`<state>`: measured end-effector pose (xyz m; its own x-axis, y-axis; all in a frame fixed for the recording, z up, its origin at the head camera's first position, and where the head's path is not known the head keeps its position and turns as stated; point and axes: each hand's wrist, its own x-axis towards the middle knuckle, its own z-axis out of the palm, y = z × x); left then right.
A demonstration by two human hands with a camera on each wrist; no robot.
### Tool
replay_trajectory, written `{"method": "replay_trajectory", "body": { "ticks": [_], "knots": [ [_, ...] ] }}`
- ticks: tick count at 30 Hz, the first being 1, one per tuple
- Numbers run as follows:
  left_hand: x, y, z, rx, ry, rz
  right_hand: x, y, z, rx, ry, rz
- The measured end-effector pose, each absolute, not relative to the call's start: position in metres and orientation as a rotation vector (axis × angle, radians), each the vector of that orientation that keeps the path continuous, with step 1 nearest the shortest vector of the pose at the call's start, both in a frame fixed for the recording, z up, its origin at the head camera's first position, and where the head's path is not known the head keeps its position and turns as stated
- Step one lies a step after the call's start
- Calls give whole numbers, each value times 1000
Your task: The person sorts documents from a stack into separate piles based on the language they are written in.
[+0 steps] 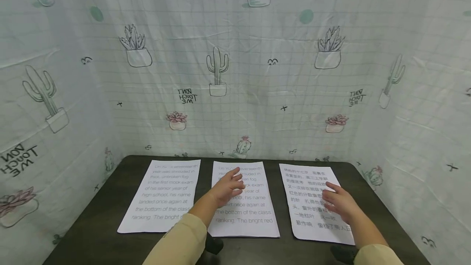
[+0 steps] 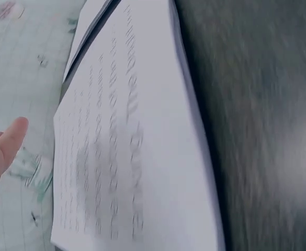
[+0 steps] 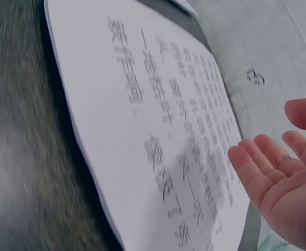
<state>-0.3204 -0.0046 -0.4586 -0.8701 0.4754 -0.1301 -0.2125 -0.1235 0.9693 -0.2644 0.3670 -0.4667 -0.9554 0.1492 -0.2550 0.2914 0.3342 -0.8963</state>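
Observation:
Three stacks of printed paper lie side by side on a dark table. My left hand (image 1: 227, 188) hovers over the middle stack (image 1: 244, 228), which bears English text; its fingers are loosely spread and hold nothing. Over the right stack (image 1: 312, 232), printed in Chinese characters, is my right hand (image 1: 340, 201), palm turned inward with relaxed fingers and nothing in it. The left stack (image 1: 162, 195) also carries English lines, and my left sleeve overlaps its lower right corner. In the right wrist view the right hand (image 3: 283, 178) shows its slightly bent fingers beside the page.
The dark wooden table (image 1: 95, 216) has rounded far corners. A pale curtain (image 1: 243, 113) printed with cacti and potted plants hangs behind it and along both sides. Dark wrist straps or mounts show under both forearms.

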Motion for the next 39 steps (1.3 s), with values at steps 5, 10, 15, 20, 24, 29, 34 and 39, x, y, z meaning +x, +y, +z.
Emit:
{"method": "replay_trajectory", "body": {
  "ticks": [5, 10, 15, 20, 24, 29, 34, 39],
  "knots": [
    [-323, -32, -456, 285, 1720, 2061, -270, 348, -463, 330, 2439, -1724],
    [-324, -60, -459, 297, 1745, 2066, -278, 325, -462, 283, 2417, -1737],
    [-321, -87, -467, 265, 1815, 2053, -285, 304, -464, 230, 2379, -1767],
    [-317, -103, -476, 202, 1889, 2028, -289, 281, -469, 197, 2334, -1808],
    [-313, -109, -484, 189, 1906, 2007, -291, 266, -476, 173, 2305, -1815],
    [-311, -109, -496, 167, 1894, 2000, -290, 256, -483, 167, 2266, -1851],
    [-308, -110, -502, 158, 1872, 1993, -289, 249, -487, 173, 2236, -1877],
    [-307, -109, -506, 153, 1855, 1983, -287, 246, -489, 191, 2251, -1840]
  ]
}}
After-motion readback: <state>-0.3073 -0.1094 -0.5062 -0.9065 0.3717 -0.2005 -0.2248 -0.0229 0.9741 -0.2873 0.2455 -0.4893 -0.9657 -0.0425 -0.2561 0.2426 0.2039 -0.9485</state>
